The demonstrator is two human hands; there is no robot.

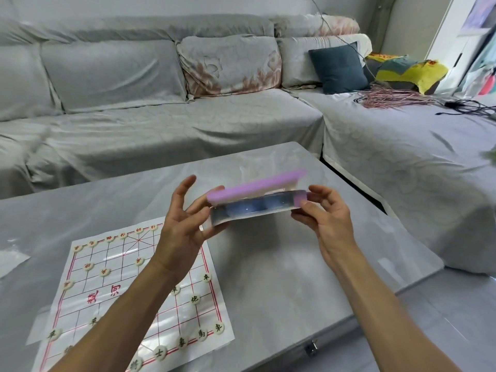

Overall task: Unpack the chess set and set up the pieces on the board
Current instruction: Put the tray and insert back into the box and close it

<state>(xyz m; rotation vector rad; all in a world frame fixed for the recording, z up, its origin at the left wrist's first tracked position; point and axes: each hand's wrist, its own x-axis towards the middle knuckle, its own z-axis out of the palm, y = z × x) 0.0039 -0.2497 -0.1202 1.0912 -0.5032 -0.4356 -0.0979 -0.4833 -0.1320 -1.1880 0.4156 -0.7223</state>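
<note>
I hold a clear plastic chess box (pixel 255 210) with a purple lid (pixel 255 187) in the air above the grey table (pixel 281 264). My left hand (pixel 185 226) grips its left end, thumb and fingers curled around the edge. My right hand (pixel 324 216) pinches its right end. The lid is tilted up off the box. A white paper xiangqi board (pixel 134 299) with red lines lies at the lower left. Several round cream pieces stand on it, such as one (pixel 195 299) on the near side and one (pixel 139 261) on the far side. My left forearm covers part of the board.
A grey-covered corner sofa (pixel 188 116) runs behind and to the right of the table. On it lie a dark blue cushion (pixel 338 67), yellow bags (pixel 410 71) and cables (pixel 467 106). A clear plastic wrapper (pixel 12 259) lies at the table's left edge.
</note>
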